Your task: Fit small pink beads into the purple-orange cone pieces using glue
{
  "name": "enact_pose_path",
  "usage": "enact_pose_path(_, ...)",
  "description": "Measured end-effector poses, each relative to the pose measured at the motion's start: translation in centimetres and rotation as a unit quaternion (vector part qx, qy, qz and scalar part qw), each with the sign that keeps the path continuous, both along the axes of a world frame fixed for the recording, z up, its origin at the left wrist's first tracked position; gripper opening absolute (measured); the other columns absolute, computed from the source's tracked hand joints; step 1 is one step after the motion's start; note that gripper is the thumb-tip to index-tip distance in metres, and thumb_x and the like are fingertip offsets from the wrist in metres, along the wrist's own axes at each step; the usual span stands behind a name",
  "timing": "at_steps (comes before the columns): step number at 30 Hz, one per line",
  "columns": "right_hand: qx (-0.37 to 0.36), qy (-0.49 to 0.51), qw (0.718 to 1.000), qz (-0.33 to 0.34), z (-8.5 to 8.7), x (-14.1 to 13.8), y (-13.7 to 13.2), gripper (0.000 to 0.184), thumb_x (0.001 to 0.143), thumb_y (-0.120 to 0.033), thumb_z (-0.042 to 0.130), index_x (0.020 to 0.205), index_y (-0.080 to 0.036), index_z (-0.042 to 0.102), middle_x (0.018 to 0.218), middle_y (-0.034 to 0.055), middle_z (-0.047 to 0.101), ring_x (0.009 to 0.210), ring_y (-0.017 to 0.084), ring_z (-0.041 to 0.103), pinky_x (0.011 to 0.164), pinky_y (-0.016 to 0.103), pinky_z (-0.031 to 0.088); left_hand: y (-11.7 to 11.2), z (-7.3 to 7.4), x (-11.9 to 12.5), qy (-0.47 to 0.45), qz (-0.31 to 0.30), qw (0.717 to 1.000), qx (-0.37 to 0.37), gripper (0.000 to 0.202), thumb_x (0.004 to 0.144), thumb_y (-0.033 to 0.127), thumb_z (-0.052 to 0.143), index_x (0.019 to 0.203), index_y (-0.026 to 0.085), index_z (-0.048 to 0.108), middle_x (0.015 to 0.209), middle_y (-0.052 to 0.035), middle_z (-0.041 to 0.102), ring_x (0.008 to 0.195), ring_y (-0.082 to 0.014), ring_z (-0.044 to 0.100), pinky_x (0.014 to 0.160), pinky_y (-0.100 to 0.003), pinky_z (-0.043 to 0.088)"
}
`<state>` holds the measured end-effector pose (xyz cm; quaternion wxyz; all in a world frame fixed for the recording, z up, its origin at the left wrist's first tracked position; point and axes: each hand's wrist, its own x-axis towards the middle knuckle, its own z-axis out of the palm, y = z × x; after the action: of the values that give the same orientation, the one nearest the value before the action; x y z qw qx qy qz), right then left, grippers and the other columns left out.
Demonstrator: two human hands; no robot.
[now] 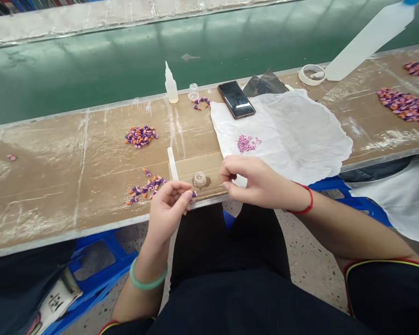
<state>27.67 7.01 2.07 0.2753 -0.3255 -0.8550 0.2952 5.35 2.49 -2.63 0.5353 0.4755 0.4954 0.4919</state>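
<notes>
Between thumb and fingers, my left hand pinches a small purple piece at the table's front edge. My right hand is closed in a pinch to the right; what sits at its fingertips is too small to make out. A small clear glue pot stands between the hands on a cardboard piece. Loose purple-and-orange pieces lie just left of my left hand. Tiny pink bits are heaped on a white cloth beyond my right hand.
A larger pile of purple-and-orange pieces lies at left. Behind stand a dropper bottle and a small clear jar. A phone rests on the cloth. A tape roll and more pieces are at right. A white stick lies near the cardboard.
</notes>
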Motion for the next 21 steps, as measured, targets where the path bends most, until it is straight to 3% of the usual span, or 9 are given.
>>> enact_pose_path(2,0.033,-0.045,0.998,0.023,-0.5,-0.6,1.5,0.013,0.083,-0.015,0.052,0.072,-0.019,0.047,0.068,-0.0004,0.051,0.067,0.013,0.046,0.065,0.026,0.037,0.2,-0.7,-0.9,0.015,0.016,1.000,-0.008,0.019,0.076,0.032,0.079,0.081,0.016,0.069,0.061,0.0007,0.064,0.050,-0.0094,0.058,0.046,-0.017,0.046)
enact_pose_path(8,0.090,-0.215,0.970,0.071,-1.5,-3.4,4.8,0.028,0.078,-0.011,0.054,0.067,-0.023,0.031,0.064,-0.0004,0.042,0.068,0.016,0.037,0.065,0.030,0.032,0.7,-1.5,-1.6,0.021,-0.012,1.000,-0.016,0.018,0.074,0.030,0.081,0.079,0.015,0.073,0.061,-0.0008,0.065,0.052,-0.0108,0.060,0.048,-0.019,0.049)
enact_pose_path(15,0.134,-0.295,0.940,0.110,-0.9,-4.9,5.4,0.035,0.079,-0.008,0.057,0.065,-0.024,0.029,0.061,-0.0011,0.038,0.069,0.017,0.035,0.062,0.030,0.030,0.8,-1.8,-1.6,0.007,-0.016,1.000,-0.010,0.017,0.074,0.030,0.081,0.076,0.015,0.072,0.060,-0.0010,0.066,0.052,-0.0116,0.062,0.050,-0.020,0.052)
enact_pose_path(21,0.164,-0.328,0.922,0.123,-1.1,-5.2,5.5,0.030,0.082,-0.009,0.055,0.065,-0.023,0.035,0.062,0.0011,0.044,0.071,0.018,0.038,0.063,0.031,0.033,0.7,-2.0,-1.5,-0.012,-0.015,1.000,-0.001,0.017,0.074,0.029,0.081,0.077,0.015,0.072,0.064,-0.0015,0.068,0.054,-0.0116,0.064,0.049,-0.019,0.051)
